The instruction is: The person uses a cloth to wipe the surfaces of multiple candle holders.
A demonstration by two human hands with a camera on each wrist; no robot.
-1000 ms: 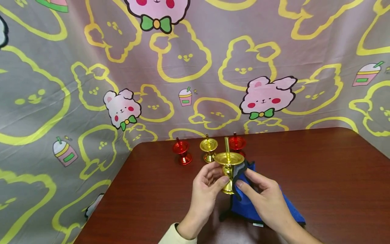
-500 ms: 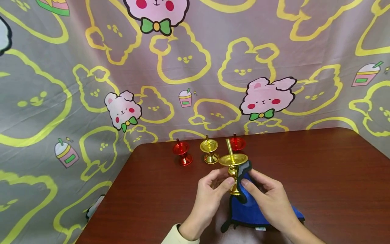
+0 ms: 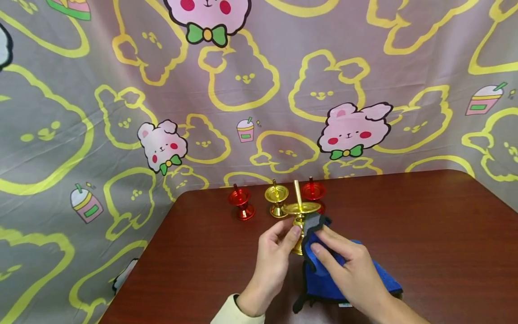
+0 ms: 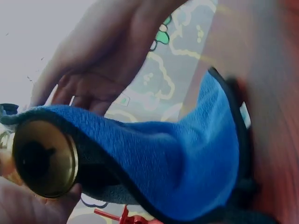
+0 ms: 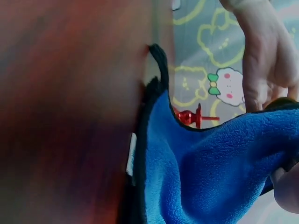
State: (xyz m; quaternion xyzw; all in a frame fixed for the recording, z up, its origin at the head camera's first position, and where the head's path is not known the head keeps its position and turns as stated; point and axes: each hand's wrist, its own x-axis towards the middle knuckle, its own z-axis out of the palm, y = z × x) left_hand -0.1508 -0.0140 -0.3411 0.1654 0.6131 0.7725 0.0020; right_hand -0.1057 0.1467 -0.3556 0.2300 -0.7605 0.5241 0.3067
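A gold candlestick (image 3: 301, 208) with a wide dish and a thin upright tube is held up in front of me. My left hand (image 3: 270, 263) grips its stem from the left, thumb in front. From the right, my right hand (image 3: 351, 265) pinches a blue cloth (image 3: 325, 284) with black edging and a grey underside, pressing a fold against the stem. The rest of the cloth hangs down toward the table. In the left wrist view the candlestick's round base (image 4: 71, 163) shows a dark hollow underside beside the cloth. Cloth hides the right side of the stem.
Behind the hands, a red candlestick (image 3: 242, 207), a smaller gold one (image 3: 277, 194) and another red one (image 3: 314, 191), partly hidden, stand in a row on the dark wooden table (image 3: 425, 238). A patterned curtain (image 3: 275, 81) rises behind the table.
The gold candlestick shifted a little right and tilted, then came back left and slightly up. My right hand moved left with it, and the cloth fold now covers more of the stem.
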